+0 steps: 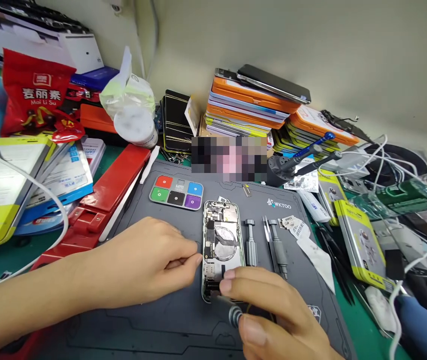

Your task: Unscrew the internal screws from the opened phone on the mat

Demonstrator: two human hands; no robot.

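1 opened phone (232,225) lies face-up with its parts bare, near the middle of 1 gray mat (134,325). 2 bare hands are at it. The left hand (153,255) has its thumb and forefinger pressed together just beside the phone's left edge; whether anything sits between them, I cannot tell. The right hand (273,310) pinches 1 ridged gray tool (235,316) at the phone's lower end, its tip too blurred to read, with 2 fingertips over the phone's lower right part.

Right of the phone lie 2 screwdrivers (251,245), with 1 pair of tweezers (269,240) between them. Beyond the phone, to the left, is 1 tray (179,185) with 5 colored squares: red, green, black, blue and purple. Farther back, 1 holder (276,167) bears 3 handles, 1 of them blue. At the far left stands 1 red snack bag (35,92), near 1 white tub (134,125).
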